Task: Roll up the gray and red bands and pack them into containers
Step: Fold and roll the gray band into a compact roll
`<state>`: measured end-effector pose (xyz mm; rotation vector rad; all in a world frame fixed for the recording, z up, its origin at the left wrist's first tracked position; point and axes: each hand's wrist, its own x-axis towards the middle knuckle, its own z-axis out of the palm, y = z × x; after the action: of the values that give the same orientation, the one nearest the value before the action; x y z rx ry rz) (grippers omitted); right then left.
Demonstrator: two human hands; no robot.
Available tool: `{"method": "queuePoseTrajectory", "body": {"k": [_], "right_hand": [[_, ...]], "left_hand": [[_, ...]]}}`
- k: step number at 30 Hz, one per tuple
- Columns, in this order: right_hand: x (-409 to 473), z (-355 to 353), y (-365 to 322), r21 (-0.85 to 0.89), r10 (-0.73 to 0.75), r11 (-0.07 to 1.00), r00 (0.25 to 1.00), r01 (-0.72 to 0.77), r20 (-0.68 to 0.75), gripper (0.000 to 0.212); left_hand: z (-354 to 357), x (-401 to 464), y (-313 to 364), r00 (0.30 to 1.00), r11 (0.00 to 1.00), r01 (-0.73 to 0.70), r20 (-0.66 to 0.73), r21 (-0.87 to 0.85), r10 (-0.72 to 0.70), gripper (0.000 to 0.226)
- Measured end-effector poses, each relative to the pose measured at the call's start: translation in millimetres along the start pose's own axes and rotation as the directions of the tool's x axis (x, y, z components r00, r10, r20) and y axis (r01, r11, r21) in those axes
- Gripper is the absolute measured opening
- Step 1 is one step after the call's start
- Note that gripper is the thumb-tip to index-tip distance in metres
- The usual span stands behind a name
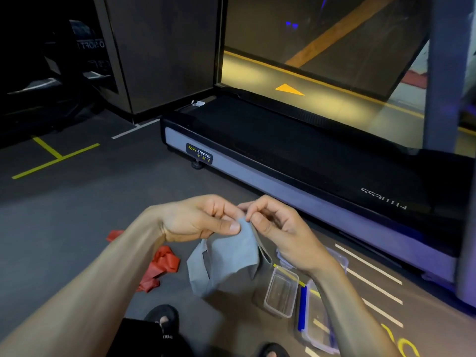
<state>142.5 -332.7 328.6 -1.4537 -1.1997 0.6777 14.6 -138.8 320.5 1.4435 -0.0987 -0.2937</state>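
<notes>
Here the person holds the gray band (226, 256) up in front of the body, above the floor (77, 215), so that its free length hangs clear and one end can be squared for rolling. The left hand (198, 219) pinches the upper edge between thumb and curled fingers; the right hand (278, 228) pinches the same edge just beside it, fingers likewise curled onto the material. Both grips are closed on the band, near each other at its top. The long axis of the band runs downward from the hands, the lower part folded loosely toward the person. The red band (159, 266) lies crumpled on the floor to the left, apart from the gray one, apparently awaiting its turn. A clear open container (282, 295) stands on the floor beneath the right wrist, within easy reach for packing; a second container with a blue clip (316, 328) lies just beside it. Rolling appears not yet started.
</notes>
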Motion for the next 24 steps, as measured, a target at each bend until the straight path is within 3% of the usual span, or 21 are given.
{"method": "queuePoseTrajectory", "body": {"k": [6, 9, 11, 15, 17, 20, 24], "right_hand": [[3, -8, -7, -0.210, 0.000, 0.978, 0.999, 0.009, 0.044, 0.006], [6, -17, -15, -0.202, -0.041, 0.978, 0.999, 0.044, 0.018, 0.008], [8, -25, -22, -0.110, -0.075, 0.991, 0.996, 0.070, -0.043, 0.009], [2, -47, -30, 0.237, -0.080, 0.963, 0.978, 0.125, -0.192, 0.022], [-1, -56, -28, 0.326, -0.052, 0.937, 0.973, 0.125, -0.224, 0.028], [-3, -61, -19, 0.408, -0.002, 0.904, 0.954, 0.130, -0.300, 0.017], [-5, -65, -10, 0.483, 0.031, 0.865, 0.946, 0.136, -0.324, 0.021]], "left_hand": [[-1, 3, -1, 0.996, 0.999, 0.022, -0.084, 0.034, -0.019, 0.027], [0, 6, -3, 0.995, 0.989, 0.048, -0.092, 0.137, -0.035, 0.033], [1, 7, -7, 0.993, 0.978, 0.081, -0.101, 0.195, -0.062, 0.031], [4, 13, -12, 0.991, 0.941, 0.091, -0.126, 0.326, -0.053, 0.016], [5, 16, -12, 0.985, 0.937, 0.073, -0.171, 0.341, -0.015, 0.030], [4, 16, -13, 0.971, 0.925, 0.063, -0.237, 0.374, 0.029, 0.064], [6, 16, -11, 0.964, 0.922, 0.047, -0.258, 0.383, 0.058, 0.061]]}}
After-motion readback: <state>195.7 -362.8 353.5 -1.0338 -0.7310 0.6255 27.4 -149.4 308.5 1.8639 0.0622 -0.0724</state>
